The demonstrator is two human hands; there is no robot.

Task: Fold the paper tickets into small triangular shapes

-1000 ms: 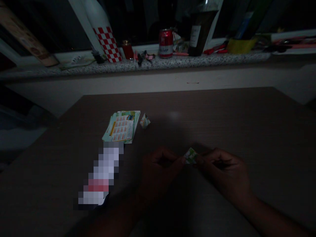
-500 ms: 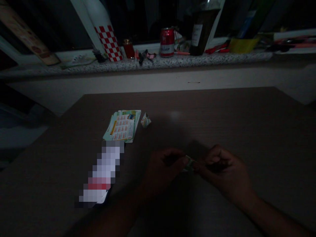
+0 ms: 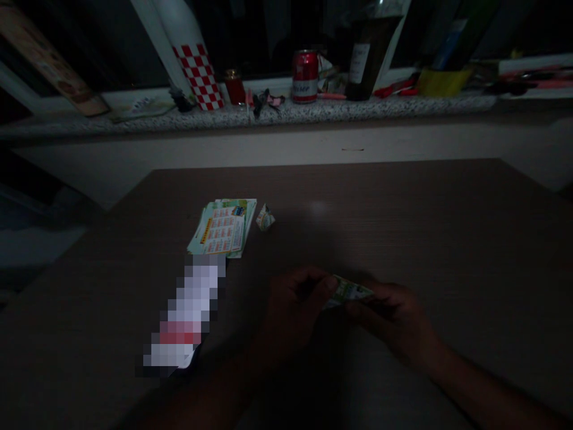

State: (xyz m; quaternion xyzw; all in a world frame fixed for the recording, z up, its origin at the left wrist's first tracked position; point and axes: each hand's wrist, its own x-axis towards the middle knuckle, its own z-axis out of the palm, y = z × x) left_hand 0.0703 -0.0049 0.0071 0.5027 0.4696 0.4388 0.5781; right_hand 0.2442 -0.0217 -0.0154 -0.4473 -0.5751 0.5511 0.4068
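A small folded piece of printed paper (image 3: 351,290), green and white with a pointed right end, is held above the table between both hands. My left hand (image 3: 298,301) pinches its left end between thumb and fingers. At its right end, my right hand (image 3: 396,313) has the thumb below and in front of the paper and the fingers behind; the hand is closed on it. Farther back on the table stands a small folded paper shape (image 3: 265,218). Beside it lies a stack of printed paper sheets (image 3: 224,230), green and white with orange boxes.
A phone-like device with a blurred screen (image 3: 188,316) lies left of my hands on the wooden table (image 3: 403,215). Along the granite sill (image 3: 313,111) behind stand a red can (image 3: 305,77), a checkered white bottle (image 3: 199,74), a small red jar (image 3: 234,88) and a dark bottle (image 3: 360,65).
My right hand has lowered and its curled fingers have come in behind the paper. More of the paper's printed face and pointed end now shows. My left hand keeps its pinch.
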